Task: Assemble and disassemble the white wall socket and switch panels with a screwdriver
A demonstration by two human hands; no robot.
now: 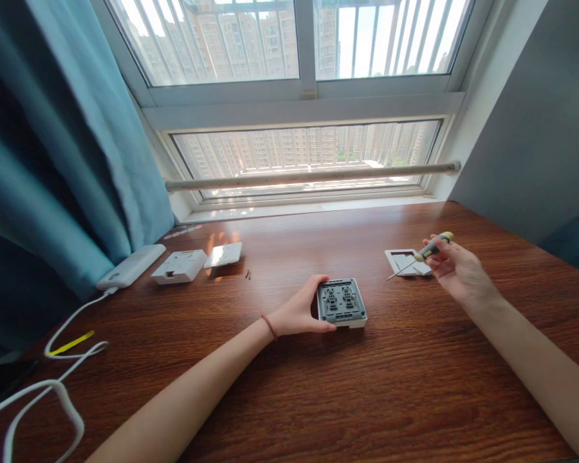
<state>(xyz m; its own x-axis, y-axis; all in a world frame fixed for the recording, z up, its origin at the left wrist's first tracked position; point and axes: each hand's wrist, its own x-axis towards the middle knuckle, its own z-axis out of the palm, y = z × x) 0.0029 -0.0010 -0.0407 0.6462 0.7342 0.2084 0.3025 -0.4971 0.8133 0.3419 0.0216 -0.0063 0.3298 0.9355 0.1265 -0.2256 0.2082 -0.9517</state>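
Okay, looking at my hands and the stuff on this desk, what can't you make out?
All in the head view:
Underside of the switch box: hidden against the table; the left hand covers its left side.
Screwdriver tip shape: too small.
White frame: partly covered by the screwdriver and right hand.
Small metal pieces: too small to identify.
White cable: cut off by the picture's edge.

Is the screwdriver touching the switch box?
Apart. The head view shows brown table between the switch box and the screwdriver in the right hand.
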